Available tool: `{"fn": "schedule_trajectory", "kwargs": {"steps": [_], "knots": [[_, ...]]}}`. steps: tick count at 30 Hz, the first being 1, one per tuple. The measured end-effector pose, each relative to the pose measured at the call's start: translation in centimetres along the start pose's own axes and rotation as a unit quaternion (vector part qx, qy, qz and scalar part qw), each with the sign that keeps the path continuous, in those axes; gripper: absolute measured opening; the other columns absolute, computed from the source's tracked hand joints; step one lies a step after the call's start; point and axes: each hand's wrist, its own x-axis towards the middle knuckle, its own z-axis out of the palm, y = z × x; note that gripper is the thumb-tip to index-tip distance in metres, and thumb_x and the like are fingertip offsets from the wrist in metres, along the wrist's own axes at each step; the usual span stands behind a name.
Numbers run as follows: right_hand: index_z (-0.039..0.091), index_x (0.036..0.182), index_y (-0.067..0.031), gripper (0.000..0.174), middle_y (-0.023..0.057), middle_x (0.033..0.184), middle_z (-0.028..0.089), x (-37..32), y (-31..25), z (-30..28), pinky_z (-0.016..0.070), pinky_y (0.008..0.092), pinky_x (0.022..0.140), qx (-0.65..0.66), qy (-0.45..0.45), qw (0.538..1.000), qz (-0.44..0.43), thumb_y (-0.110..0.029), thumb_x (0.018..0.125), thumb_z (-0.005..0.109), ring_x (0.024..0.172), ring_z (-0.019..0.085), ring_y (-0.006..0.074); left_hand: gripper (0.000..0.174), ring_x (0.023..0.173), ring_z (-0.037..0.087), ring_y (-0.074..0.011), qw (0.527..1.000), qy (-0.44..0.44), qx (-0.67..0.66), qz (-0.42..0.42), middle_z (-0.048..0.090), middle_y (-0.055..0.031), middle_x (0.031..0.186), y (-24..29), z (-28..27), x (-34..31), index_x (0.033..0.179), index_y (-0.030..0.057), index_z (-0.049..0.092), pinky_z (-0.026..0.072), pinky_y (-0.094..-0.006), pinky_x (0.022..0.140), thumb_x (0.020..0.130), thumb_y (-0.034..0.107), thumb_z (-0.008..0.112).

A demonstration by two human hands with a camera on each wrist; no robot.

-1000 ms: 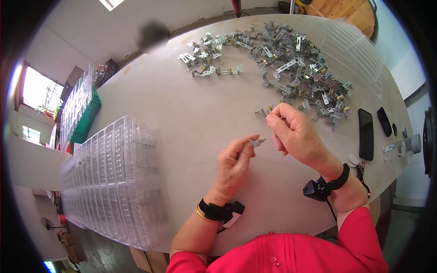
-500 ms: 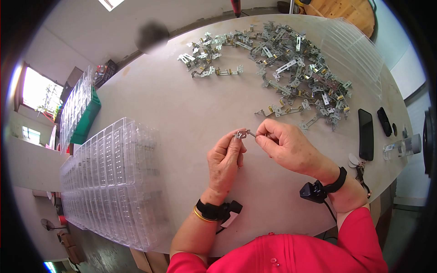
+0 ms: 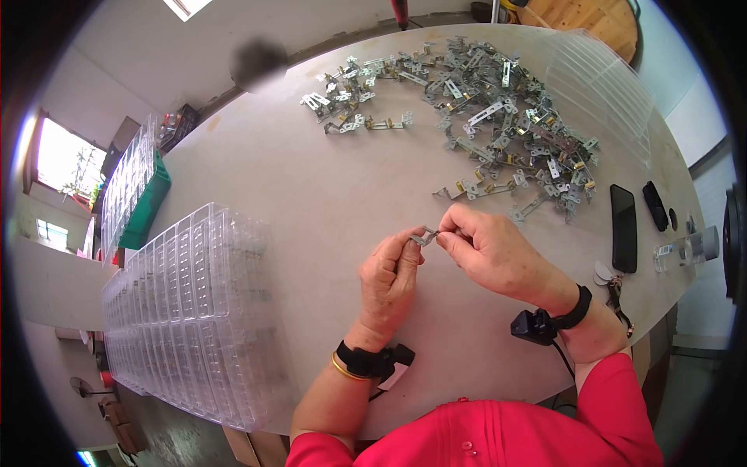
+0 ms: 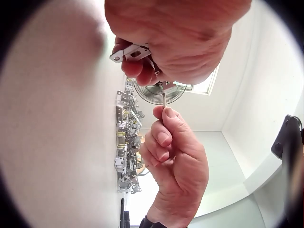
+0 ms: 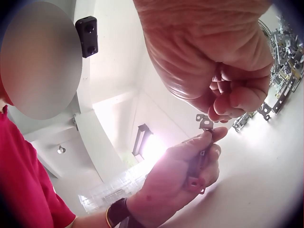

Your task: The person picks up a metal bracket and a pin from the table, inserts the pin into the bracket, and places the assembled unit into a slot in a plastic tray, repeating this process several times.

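My left hand (image 3: 387, 284) grips a small bent metal bracket (image 3: 421, 240) between thumb and fingers, above the front part of the table. In the left wrist view, the flat holed end of that bracket (image 4: 135, 52) sticks out past the left fingers. My right hand (image 3: 498, 253) meets it from the right, pinching a thin metal pin (image 4: 164, 100) between thumb and index finger. The pin's far end is right at the bracket. From the right wrist view, a holed tab of the bracket (image 5: 205, 123) shows above the left thumb, close below the right fingertips.
A heap of similar metal brackets (image 3: 489, 114) covers the table's far right. Stacked clear compartment trays (image 3: 210, 311) stand at left, with a green crate (image 3: 148, 198) behind. A clear tray (image 3: 603, 86), a black phone (image 3: 623, 229), keys (image 3: 615, 292) and a bottle (image 3: 692, 249) lie along the right.
The right hand has come down and left from near the heap to the bracket in the left hand. The left hand first shifted left and up; over the last half second the bracket has tilted.
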Motion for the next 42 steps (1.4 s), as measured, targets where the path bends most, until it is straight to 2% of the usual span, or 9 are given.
{"fn": "schedule_trajectory", "kwargs": {"steps": [6,11,21,24,26,30,35,40,42], "knots": [[0.059,0.104,0.0022,0.015,0.0144,0.075,0.067,0.3,0.9,-0.1,0.0502,0.0356,0.061,0.040,-0.024,0.999,0.012,-0.009,0.096,0.054,0.064,0.064,0.0217,0.027,0.069,0.054,-0.0048,1.000,0.004,-0.008,-0.011,0.063,-0.0004,0.080,0.2,0.1,0.0,0.127,-0.0009,0.059,0.0449,-0.0205,0.062,0.102,0.008,0.057],[0.059,0.106,0.0009,0.020,0.0073,0.081,0.068,0.8,1.5,-0.1,0.0541,0.0281,0.064,0.233,-0.105,0.959,0.124,-0.011,0.100,0.044,0.073,0.066,0.0136,0.019,0.073,0.057,-0.0068,0.999,-0.026,-0.033,-0.036,0.064,-0.0022,0.080,1.1,0.1,-0.1,0.117,-0.0013,0.050,0.0468,-0.0220,0.067,0.100,0.003,0.057],[0.058,0.100,-0.0013,0.018,0.0058,0.085,0.067,1.3,1.5,-0.6,0.0524,0.0264,0.065,0.220,-0.130,0.957,0.139,-0.018,0.101,0.051,0.074,0.065,0.0117,0.010,0.077,0.057,-0.0065,0.988,-0.098,-0.112,-0.039,0.064,-0.0039,0.090,-0.2,0.1,-0.3,0.109,0.0009,0.050,0.0458,-0.0218,0.066,0.101,0.002,0.056],[0.059,0.096,-0.0012,0.018,0.0048,0.084,0.067,1.6,2.8,-0.1,0.0506,0.0253,0.067,0.177,-0.086,0.977,0.082,-0.018,0.100,0.053,0.076,0.063,0.0100,0.008,0.074,0.056,-0.0059,0.986,-0.140,-0.091,-0.001,0.064,-0.0032,0.087,0.0,0.0,-0.4,0.107,0.0015,0.051,0.0442,-0.0208,0.063,0.101,0.005,0.056],[0.060,0.093,-0.0017,0.017,0.0041,0.085,0.067,1.7,3.1,0.0,0.0498,0.0254,0.070,0.216,-0.001,0.976,0.038,-0.017,0.100,0.055,0.079,0.061,0.0091,0.008,0.067,0.054,-0.0052,0.976,-0.169,-0.131,-0.045,0.064,-0.0025,0.083,0.8,0.0,-0.5,0.106,0.0028,0.052,0.0431,-0.0198,0.059,0.102,0.008,0.056],[0.060,0.093,-0.0025,0.013,0.0030,0.089,0.066,1.4,2.0,-0.7,0.0500,0.0269,0.073,0.166,0.013,0.986,0.012,-0.014,0.098,0.057,0.080,0.060,0.0103,0.011,0.061,0.052,-0.0049,0.961,-0.122,-0.208,-0.138,0.063,-0.0021,0.080,1.2,-0.3,-0.1,0.106,0.0043,0.054,0.0409,-0.0193,0.054,0.103,0.014,0.057],[0.061,0.093,-0.0028,0.004,0.0038,0.096,0.064,0.7,1.0,-0.3,0.0480,0.0311,0.081,0.095,-0.023,0.978,-0.186,-0.006,0.093,0.064,0.087,0.059,0.0131,0.016,0.059,0.052,-0.0054,0.950,-0.083,-0.240,-0.179,0.064,-0.0033,0.081,1.0,-0.5,0.3,0.106,0.0052,0.055,0.0414,-0.0195,0.052,0.103,0.021,0.058],[0.062,0.095,-0.0008,0.007,0.0050,0.091,0.062,0.6,0.7,-0.3,0.0523,0.0297,0.072,0.085,-0.031,0.982,-0.164,-0.007,0.097,0.061,0.080,0.063,0.0129,0.024,0.063,0.059,-0.0096,0.943,-0.108,-0.250,-0.193,0.066,-0.0077,0.087,1.3,-1.2,0.6,0.109,0.0040,0.056,0.0427,-0.0196,0.051,0.105,0.028,0.052],[0.061,0.096,-0.0001,0.006,0.0049,0.090,0.062,0.6,0.7,-0.1,0.0526,0.0284,0.073,0.120,-0.041,0.983,-0.136,-0.005,0.097,0.060,0.079,0.063,0.0121,0.034,0.070,0.067,-0.0174,0.891,-0.140,-0.371,-0.221,0.069,-0.0129,0.093,1.5,-1.7,0.9,0.114,0.0014,0.054,0.0480,-0.0250,0.055,0.107,0.034,0.044]]}}
